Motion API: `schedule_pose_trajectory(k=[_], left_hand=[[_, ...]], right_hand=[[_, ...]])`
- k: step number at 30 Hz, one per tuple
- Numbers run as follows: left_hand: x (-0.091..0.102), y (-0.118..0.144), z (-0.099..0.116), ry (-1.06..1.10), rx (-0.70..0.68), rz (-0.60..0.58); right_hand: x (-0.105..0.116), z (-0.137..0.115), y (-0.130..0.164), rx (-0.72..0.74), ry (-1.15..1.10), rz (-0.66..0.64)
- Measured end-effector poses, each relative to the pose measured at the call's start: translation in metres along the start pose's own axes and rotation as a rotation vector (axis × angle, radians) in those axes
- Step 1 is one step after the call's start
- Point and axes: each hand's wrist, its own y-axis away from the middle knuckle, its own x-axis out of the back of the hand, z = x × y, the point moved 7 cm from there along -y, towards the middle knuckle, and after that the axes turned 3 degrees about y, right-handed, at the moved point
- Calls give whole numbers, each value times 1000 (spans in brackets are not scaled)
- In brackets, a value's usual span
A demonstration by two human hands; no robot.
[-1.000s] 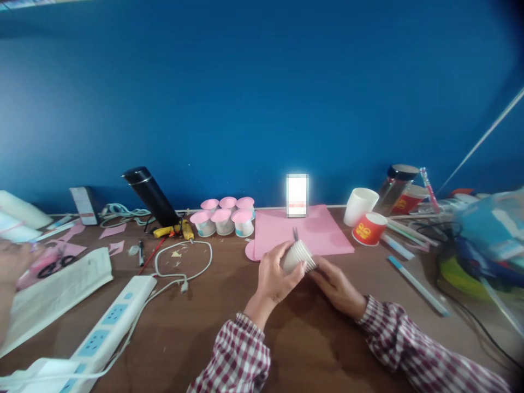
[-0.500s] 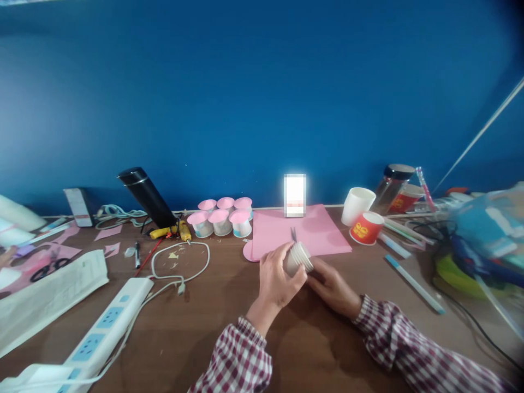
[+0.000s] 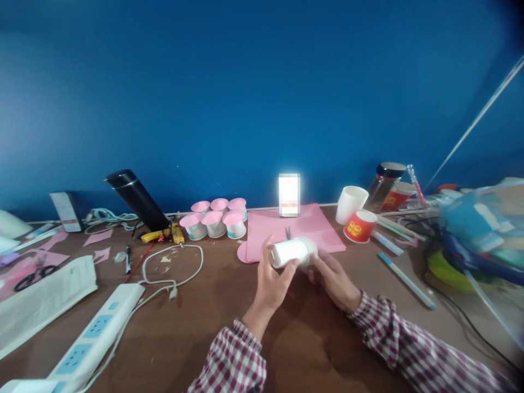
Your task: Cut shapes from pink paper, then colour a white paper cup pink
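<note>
Two hands grip a white paper cup (image 3: 291, 252) lying on its side above a brown table (image 3: 196, 333), its base turned to the left. The left hand (image 3: 273, 278) wraps the base end, thumb on the near side and fingers curled round the back. The right hand (image 3: 333, 275) closes on the mouth end, where the thin metal tips of what looks like a pair of scissors (image 3: 287, 233) rise just behind the cup; how the right hand holds them cannot be made out. Both wrists wear red-and-white checked sleeves (image 3: 235, 360).

Just behind the cup lies a pink paper sheet (image 3: 311, 226), with a bright phone screen (image 3: 289, 195) propped upright at its far edge against the blue wall (image 3: 262, 98). Left of the sheet stands a cluster of six small cups with pink tops (image 3: 213, 218). Right of it sit a white cup (image 3: 349, 204) and a red cup (image 3: 359, 226), touching or nearly so, with a dark-lidded jar (image 3: 385, 183) behind them. A blue-tipped pen (image 3: 405, 279) lies on the table to the right.

Further left, a black flask (image 3: 137, 199) leans at an angle, a white cable (image 3: 172, 267) loops across the wood, and a white power strip (image 3: 88, 341) runs toward the near left corner.
</note>
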Motion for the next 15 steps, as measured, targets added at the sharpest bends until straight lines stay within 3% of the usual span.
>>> schedule_pose_trajectory(k=[4,8,11,15], left_hand=[[11,-6,-10,28,86,83],[12,-7,-11,6,99,83],[9,-5,-10,-15,105,48],[9,-4,-8,-46,98,49]], right_hand=[[17,-18,-1,238,329,104],[5,-33,3,462,686,-32],[-5,-34,8,493,756,-110],[-9,-33,10,460,736,-119]])
